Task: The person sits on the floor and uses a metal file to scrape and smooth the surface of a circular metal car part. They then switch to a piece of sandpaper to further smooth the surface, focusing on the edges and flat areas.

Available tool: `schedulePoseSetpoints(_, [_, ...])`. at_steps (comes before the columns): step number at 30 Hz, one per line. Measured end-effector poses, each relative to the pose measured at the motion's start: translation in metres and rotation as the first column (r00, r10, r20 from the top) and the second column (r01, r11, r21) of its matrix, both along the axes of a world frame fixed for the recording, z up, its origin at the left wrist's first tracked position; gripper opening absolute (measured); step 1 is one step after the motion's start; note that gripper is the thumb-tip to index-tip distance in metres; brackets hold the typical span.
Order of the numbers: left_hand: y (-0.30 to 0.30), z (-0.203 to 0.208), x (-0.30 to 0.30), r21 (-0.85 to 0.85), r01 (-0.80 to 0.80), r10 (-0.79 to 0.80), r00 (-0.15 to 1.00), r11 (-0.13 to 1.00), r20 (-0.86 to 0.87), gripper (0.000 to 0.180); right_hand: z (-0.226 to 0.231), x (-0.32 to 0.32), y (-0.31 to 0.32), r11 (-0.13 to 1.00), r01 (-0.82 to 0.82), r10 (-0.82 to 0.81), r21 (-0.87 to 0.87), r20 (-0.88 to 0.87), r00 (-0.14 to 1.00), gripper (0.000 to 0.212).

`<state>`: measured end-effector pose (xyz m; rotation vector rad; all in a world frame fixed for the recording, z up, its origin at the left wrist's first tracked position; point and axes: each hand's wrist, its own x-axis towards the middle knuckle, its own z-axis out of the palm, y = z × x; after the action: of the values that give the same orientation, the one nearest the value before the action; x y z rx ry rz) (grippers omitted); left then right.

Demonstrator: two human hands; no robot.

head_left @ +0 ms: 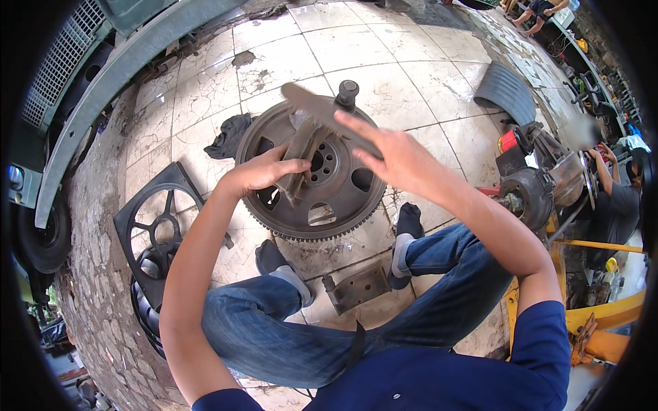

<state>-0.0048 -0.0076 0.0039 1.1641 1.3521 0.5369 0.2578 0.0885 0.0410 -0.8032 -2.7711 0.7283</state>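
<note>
A large toothed flywheel (346, 195) lies flat on the tiled floor in front of my feet. Above its middle, my left hand (257, 171) grips a worn, rusty metal piece (300, 147), thumb on top. My right hand (397, 156) is closed round a long, flat, brown bar with a rounded end (308, 101), one finger stretched along it. The bar crosses over the upper end of the metal piece; whether they touch I cannot tell. Just beyond the flywheel's far rim stands a short metal cylinder with a round top (348, 89).
A black fan-shaped frame (125, 222) lies left of my leg, and a black cloth (232, 133) near the flywheel. Between my feet sits a metal plate with holes (361, 288). At right are a greasy machine assembly (528, 192), yellow metal framework (603, 312) and another person (620, 205).
</note>
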Motion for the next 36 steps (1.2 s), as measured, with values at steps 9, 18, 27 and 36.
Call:
schedulePoseSetpoints(9, [0.005,-0.006,-0.004,0.001,-0.026,0.026,0.999,1.0,0.031,0.061,-0.018,-0.003,0.007,0.962,-0.038,0.025,0.271,0.054,0.998,0.07])
schedulePoseSetpoints(18, [-0.005,-0.005,-0.005,0.043,-0.077,0.076,0.996,0.996,0.038,0.052,-0.026,-0.002,0.006,0.861,-0.114,0.067,0.496,0.113,0.991,0.073])
schedulePoseSetpoints(27, [-0.004,-0.002,-0.005,0.057,-0.1,0.107,0.985,0.993,-0.139,0.049,-0.03,0.001,0.01,0.864,-0.074,0.021,0.497,0.11,0.994,0.074])
schedulePoseSetpoints(36, [-0.005,0.004,0.001,0.033,-0.106,0.109,0.987,0.994,-0.115,0.05,-0.036,0.001,0.011,0.807,-0.139,0.106,0.573,0.091,0.99,0.079])
